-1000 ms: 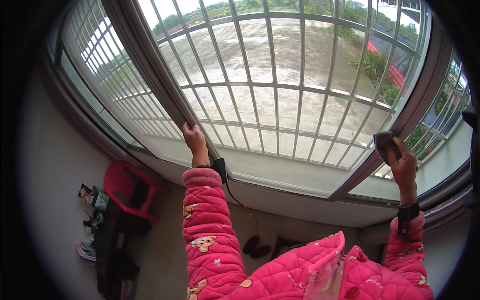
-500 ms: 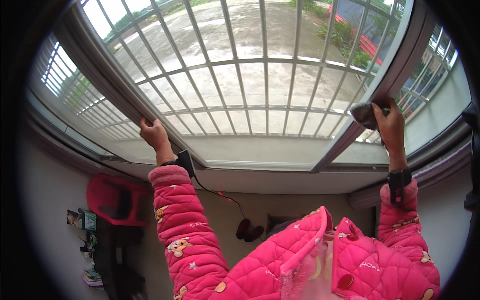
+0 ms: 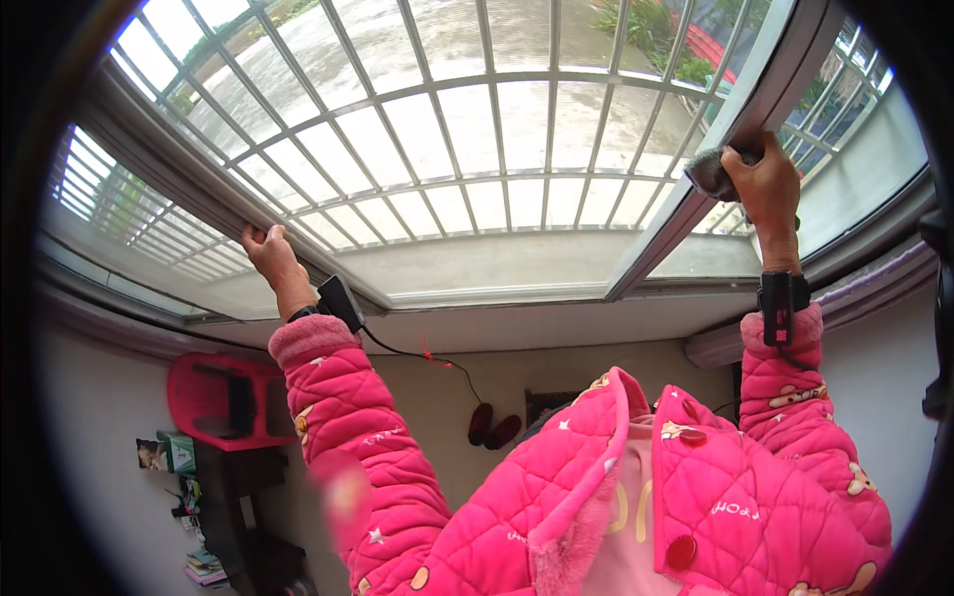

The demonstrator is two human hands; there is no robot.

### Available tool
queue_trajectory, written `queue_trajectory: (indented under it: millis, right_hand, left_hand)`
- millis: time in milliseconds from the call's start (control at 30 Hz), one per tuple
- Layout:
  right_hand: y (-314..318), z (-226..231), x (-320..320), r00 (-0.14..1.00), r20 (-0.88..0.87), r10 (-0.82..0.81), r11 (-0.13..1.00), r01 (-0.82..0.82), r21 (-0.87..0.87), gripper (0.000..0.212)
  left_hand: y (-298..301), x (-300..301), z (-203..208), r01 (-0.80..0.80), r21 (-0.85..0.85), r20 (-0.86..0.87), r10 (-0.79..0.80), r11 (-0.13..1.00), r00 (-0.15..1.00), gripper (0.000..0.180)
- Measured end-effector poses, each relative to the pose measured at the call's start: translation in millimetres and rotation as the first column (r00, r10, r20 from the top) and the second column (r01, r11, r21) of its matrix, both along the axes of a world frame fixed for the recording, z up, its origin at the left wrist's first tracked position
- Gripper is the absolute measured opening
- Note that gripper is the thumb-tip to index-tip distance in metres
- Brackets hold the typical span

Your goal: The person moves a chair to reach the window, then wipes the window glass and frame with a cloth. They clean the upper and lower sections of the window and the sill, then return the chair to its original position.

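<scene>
And here a dark grey, rough-textured pad [image 3: 710, 175], bunched and rounded, is grasped by the right hand [image 3: 768, 194] and held against the brown right upright [image 3: 686, 221]. Across, the left upright [image 3: 179, 164] is touched by the left hand [image 3: 272, 256], fingers curled; whether it is gripped cannot be told.

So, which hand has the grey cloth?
The right hand: it grips the cloth at the right post. The left hand shows none, just touching the left post.
</scene>
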State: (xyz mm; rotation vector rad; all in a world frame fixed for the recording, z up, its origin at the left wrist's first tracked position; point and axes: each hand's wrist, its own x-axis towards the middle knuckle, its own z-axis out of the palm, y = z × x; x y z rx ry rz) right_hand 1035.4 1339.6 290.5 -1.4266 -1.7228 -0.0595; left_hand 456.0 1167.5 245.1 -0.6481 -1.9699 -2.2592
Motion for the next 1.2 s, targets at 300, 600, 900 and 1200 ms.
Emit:
queue_trajectory:
  millis: [300,600,900,1200]
  right_hand:
    - [4.9,-12.8,7.3,0.998,-0.065,0.0,0.982,0.012,0.188,0.031]
    - [8.0,-17.8,-15.9,0.997,-0.04,0.069,0.98,-0.061,0.192,0.029]
    - [8.0,-16.0,2.2,0.97,0.069,0.234,0.968,-0.239,0.081,0.032]
    - [-17.8,-19.9,8.4,0.957,-0.006,0.29,0.957,-0.29,0.031,0.031]
  left_hand:
    - [14.3,2.5,-6.1,0.203,0.068,0.036,-0.206,0.977,0.978,0.059]
    - [-0.4,-17.6,-19.0,-0.037,0.028,0.071,0.035,0.999,0.997,0.056]
    - [-29.5,-1.4,-12.8,0.08,-0.024,0.091,-0.077,0.997,0.993,0.061]
    - [-19.0,-12.9,-35.2,-0.005,0.025,-0.191,0.01,1.0,0.981,0.049]
